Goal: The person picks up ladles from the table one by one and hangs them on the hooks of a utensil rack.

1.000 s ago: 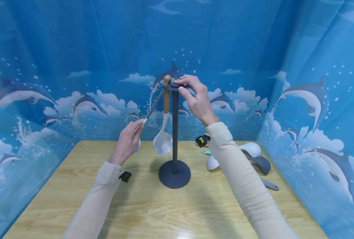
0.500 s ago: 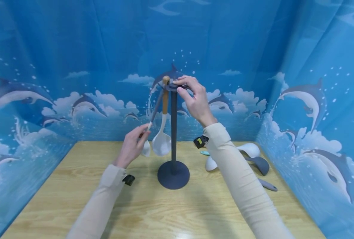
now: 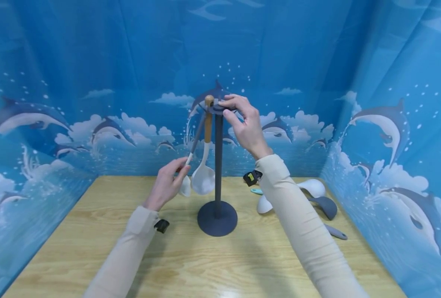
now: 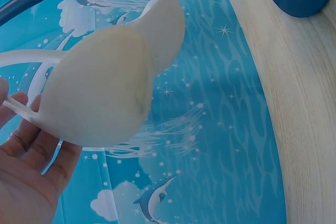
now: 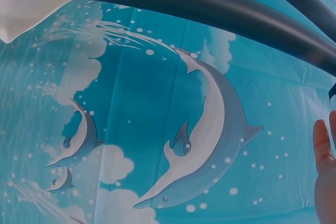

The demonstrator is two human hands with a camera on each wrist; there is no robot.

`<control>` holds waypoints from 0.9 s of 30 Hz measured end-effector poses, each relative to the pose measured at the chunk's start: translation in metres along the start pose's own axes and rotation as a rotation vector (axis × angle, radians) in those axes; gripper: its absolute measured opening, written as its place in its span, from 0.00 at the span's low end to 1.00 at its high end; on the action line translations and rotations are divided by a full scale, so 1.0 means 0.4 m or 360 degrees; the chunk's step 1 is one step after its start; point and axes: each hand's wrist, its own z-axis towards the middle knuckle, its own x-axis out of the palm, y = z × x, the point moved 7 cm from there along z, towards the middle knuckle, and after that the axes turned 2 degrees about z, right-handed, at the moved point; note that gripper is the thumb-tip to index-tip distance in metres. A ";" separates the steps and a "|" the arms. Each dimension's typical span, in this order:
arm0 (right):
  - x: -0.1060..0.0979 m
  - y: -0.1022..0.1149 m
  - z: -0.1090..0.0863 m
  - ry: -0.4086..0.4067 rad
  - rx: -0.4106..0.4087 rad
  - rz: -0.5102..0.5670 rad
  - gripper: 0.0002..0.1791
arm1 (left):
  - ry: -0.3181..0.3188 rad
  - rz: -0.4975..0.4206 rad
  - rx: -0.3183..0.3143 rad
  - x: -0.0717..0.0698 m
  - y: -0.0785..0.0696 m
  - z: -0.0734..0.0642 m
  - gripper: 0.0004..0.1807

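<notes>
My left hand [image 3: 167,182] pinches the white neck of a ladle with a grey handle [image 3: 198,134]; its white bowl [image 4: 100,87] shows large in the left wrist view. The handle's upper end meets the top of a dark utensil stand [image 3: 218,165], beside a white ladle with a wooden handle [image 3: 207,128] that hangs there. My right hand [image 3: 247,124] grips the stand's top, thumb below and fingers above. In the right wrist view only part of the right hand [image 5: 325,166] shows at the edge, near the dark pole.
Right of the stand, partly behind the right sleeve, lie several utensils on the wooden table [image 3: 168,256]: a white one [image 3: 312,187], a dark grey ladle [image 3: 325,206] and a grey handle [image 3: 336,231]. A blue dolphin-print curtain [image 3: 131,62] surrounds the table.
My left hand has moved right and slightly down, bringing the grey-handled ladle closer to upright beside the wooden-handled one. My right hand keeps its grip on the stand's top.
</notes>
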 end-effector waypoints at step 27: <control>-0.004 0.002 -0.012 0.0002 0.0074 -0.0012 0.16 | -0.0244 -0.0046 0.0200 -0.060 -0.129 0.122 0.21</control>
